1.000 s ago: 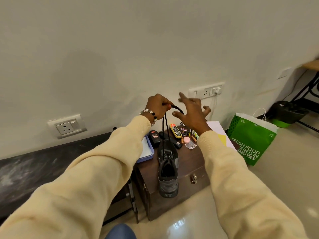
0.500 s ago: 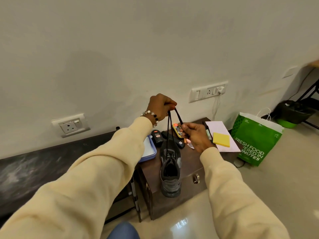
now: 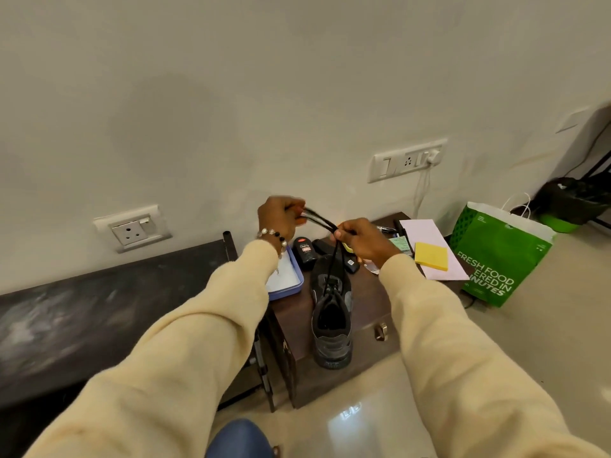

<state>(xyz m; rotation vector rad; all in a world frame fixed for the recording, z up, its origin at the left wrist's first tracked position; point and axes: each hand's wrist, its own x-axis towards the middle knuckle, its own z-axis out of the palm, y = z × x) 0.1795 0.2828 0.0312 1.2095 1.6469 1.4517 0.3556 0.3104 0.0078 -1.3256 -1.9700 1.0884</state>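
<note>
— Both hands are closed on the black shoelaces (image 3: 319,220): my left hand (image 3: 281,217) pinches the free ends up high, and my right hand (image 3: 360,241) pinches the two strands a little lower, where they bend down toward the shoe
— Where does it all sit?
— On the dark wooden chest (image 3: 373,294). The grey sneaker (image 3: 331,312) stands on its lid, heel at the front edge nearest me, toe pointing away, with the blue tray (image 3: 291,287) just to its left and the yellow sticky notes (image 3: 431,256) well apart on the right
— So what makes this step go well?
— I judge that I'm evening out the laces before tying. The pull should run straight up from the top eyelets, not sideways, or the light sneaker may tip or slide off that edge. Equal tension on both strands should bring the ends out level
— Anything smaller to watch?
— The black bottle labelled Cherry (image 3: 305,249) stands just beside the toe, and a swinging lace could knock it. My left fingertips (image 3: 296,208) are blurred, so I can't tell how much lace sticks out past them; I'd pinch close to the tips
</note>
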